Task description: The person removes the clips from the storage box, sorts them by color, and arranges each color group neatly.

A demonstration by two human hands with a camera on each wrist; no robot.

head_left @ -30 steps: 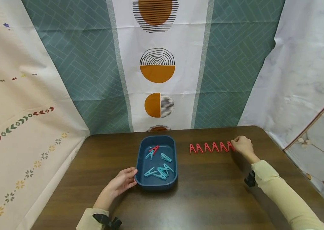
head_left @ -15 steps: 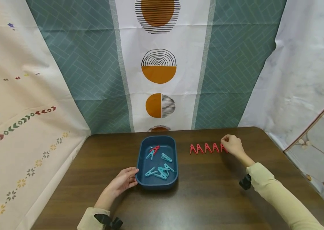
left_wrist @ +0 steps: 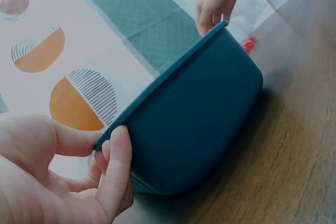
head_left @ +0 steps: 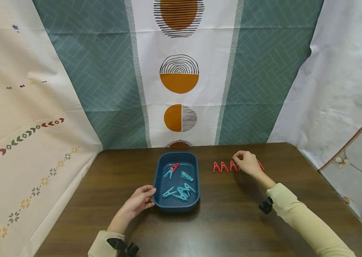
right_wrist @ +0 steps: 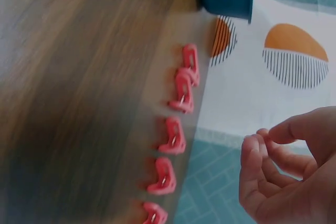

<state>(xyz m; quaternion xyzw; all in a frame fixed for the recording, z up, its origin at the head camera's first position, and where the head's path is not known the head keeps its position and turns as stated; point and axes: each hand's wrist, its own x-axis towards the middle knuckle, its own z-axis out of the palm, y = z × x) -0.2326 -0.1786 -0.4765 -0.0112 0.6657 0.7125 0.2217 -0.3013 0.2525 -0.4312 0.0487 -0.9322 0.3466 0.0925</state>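
Right hand [head_left: 247, 162] is travelling left along the red clothespin row [head_left: 224, 166] since a second ago: it was at the far-right end of the row, now it is sitting over the middle, heading toward the tray [head_left: 158, 192]. Left hand [head_left: 139, 201] isn't moving, same spot on the tray's near-left corner.

Right hand is carrying nothing; the wrist view is showing fingers [right_wrist: 262, 166] loosely curled, empty, hovering above the pins [right_wrist: 173, 136]. Left hand is gripping the tray wall [left_wrist: 199, 114], thumb over the rim, fingers [left_wrist: 118, 171] wrapped on the outside.

Tray is sitting mid-tabletop [head_left: 232, 221], holding several teal pins [head_left: 179, 192] plus one red pin [head_left: 172, 166] at its far end. Row is standing right of the tray, well apart from it.

Step in hand, as I'm reading it: returning for the next red pin after lining one up. Next move is calling for a reach over the rim and a pinch on that red pin, which is lying against a teal one
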